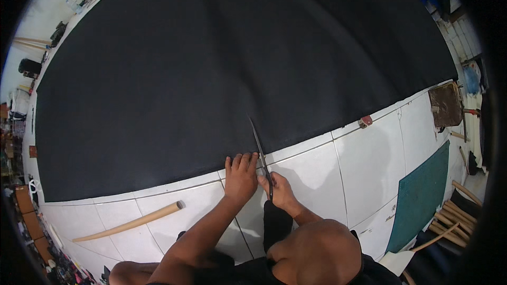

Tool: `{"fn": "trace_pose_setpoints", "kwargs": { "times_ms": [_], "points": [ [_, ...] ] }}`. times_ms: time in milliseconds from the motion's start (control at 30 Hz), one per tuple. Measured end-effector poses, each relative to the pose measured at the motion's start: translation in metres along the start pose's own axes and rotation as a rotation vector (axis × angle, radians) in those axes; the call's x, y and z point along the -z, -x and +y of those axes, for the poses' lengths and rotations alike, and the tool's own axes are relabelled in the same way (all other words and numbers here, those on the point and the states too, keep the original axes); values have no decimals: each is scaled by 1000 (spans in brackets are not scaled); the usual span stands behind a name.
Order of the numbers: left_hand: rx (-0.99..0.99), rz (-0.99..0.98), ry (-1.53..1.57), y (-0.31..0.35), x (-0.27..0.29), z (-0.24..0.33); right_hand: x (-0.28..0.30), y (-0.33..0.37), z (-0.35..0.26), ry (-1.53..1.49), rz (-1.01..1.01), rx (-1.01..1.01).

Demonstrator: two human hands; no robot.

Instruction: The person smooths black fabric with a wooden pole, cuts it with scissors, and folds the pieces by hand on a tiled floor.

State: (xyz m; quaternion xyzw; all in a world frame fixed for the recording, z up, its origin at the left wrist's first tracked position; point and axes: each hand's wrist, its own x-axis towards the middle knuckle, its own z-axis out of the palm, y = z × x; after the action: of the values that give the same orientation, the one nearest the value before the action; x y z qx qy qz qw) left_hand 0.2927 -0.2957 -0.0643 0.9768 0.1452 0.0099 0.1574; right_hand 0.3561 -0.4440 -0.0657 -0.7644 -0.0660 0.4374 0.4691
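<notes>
A large black sheet (158, 84) of fabric or leather-like material spreads over the floor, its near edge running across the middle of the view. My right hand (281, 191) grips the handles of a pair of scissors (257, 138). Their long, thin blades point away from me and lie at the sheet's near edge, reaching over the black material. Whether the blades have the sheet between them I cannot tell. Just left of the scissors, my left hand (241, 177) rests with outstretched fingers on the edge of the sheet.
White floor tiles (364, 163) lie under the near edge. A tan cardboard tube (132, 222) is at left. A small reddish object (365, 122) and a brown block (445, 104) sit by the sheet's right edge. Farther right are a green mat (420, 195) and several rolled tubes (454, 219).
</notes>
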Motion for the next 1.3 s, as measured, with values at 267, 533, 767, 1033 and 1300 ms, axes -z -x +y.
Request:
{"fn": "trace_pose_setpoints", "kwargs": {
  "times_ms": [267,533,767,1033,1300],
  "points": [
    [-5,-36,72,1,4,-1,-2,-6,4,43,33,39],
    [-34,-108,72,1,10,-5,-1,-44,-38,32,52,58],
    [-22,-117,76,2,4,-8,-3,-44,-37,87,119,169],
    [-22,-116,68,0,11,-1,6,-88,-79,-139,-40,12],
    [-39,-150,17,0,12,-2,-6,-96,-67,-95,86,160]
  ]
}}
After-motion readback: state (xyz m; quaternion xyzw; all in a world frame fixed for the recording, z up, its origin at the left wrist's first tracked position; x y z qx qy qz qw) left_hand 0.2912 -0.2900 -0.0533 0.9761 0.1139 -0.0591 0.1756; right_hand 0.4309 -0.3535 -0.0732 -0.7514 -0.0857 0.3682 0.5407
